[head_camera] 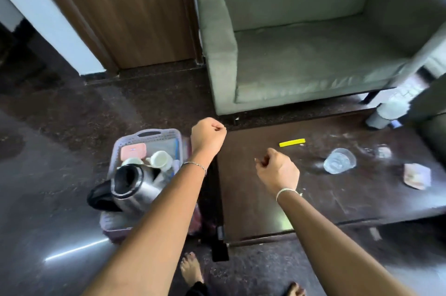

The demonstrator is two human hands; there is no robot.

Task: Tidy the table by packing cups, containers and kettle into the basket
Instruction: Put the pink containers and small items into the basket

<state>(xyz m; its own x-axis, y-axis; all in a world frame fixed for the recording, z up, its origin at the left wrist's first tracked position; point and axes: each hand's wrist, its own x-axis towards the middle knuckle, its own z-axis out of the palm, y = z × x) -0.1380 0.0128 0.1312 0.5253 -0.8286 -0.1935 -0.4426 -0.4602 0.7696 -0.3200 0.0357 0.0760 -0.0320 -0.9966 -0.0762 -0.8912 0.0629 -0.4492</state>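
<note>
Tidying almost done, it seemed, with one piece left.
Left of the left hand [208, 137], the basket [144, 136] on the floor already held the kettle [135, 189], white cups [160, 159] and a pink container [133, 152]. Both hands were curled into loose fists, holding nothing that showed, the right hand [277, 171] above the table [337, 199]. Right of it sat a clear glass [339, 161], yet to be packed, with a yellow strip [292, 142] and paper scraps [417, 176] near it.

Steel kettle [135, 189] tilted in basket [169, 135]
</note>
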